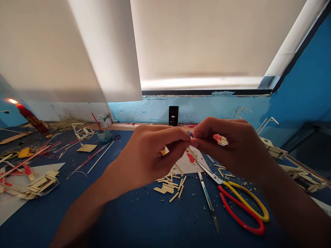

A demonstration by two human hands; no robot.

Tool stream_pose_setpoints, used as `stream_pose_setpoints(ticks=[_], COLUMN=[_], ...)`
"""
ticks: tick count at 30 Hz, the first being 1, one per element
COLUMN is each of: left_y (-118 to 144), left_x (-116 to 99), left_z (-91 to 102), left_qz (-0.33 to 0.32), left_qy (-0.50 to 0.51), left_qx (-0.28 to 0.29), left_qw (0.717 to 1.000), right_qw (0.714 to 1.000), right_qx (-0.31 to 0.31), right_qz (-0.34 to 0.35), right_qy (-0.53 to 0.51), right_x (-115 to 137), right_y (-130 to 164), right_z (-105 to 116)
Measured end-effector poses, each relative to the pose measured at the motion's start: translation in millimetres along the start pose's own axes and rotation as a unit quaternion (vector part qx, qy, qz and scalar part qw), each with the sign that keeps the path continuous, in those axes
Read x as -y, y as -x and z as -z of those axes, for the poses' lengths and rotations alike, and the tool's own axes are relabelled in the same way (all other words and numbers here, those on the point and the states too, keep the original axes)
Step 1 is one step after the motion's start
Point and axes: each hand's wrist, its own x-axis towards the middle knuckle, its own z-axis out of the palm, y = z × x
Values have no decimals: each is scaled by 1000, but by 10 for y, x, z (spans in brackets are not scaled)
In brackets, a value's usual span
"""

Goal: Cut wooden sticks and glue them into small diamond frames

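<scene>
Head view shows the left hand [150, 151] and the right hand [227, 144] meeting above the middle of the desk [129, 220], thumb and forefinger of each pressed together, pinching a thin pale stick [191, 151] between them. That stick is slim and straw-coloured, and only a short length shows slanting down below the fingertips; the rest is hidden by the fingers. Just below the hands lie a white sheet with a red blot [190, 162], a heap of short cut sticks [169, 186], a metal blade [208, 199] and scissors with red and yellow handles [240, 206]. Dark blue covers the desk, littered with chips. Far left, a lit red candle [29, 117] leans. A small dark phone [173, 115] stands against the blue wall under white blinds.
</scene>
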Motion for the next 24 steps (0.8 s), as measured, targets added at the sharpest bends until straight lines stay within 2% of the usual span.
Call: stream_pose_setpoints(ticks=[4, 9, 15, 20, 24], left_y=[-6, 7, 14, 24, 14], left_x=[-24, -29, -49, -58, -20], left_z=[-1, -24, -63, -70, -46], left_qz=[-13, -7, 8, -3, 37], left_qy=[-8, 28, 81, 105, 137], left_qx=[-16, -50, -79, -95, -81], left_qw=[1000, 998, 994, 990, 987], right_qw=[1000, 1000, 992, 979, 973], right_qx=[2, -2, 19, 41, 37], right_qz=[-1, -5, -29, -43, -36], right_qy=[2, -9, -124, -193, -225], right_x=[15, 33, 0, -15, -7], right_y=[5, 1, 6, 31, 27], right_z=[2, -11, -12, -7, 15])
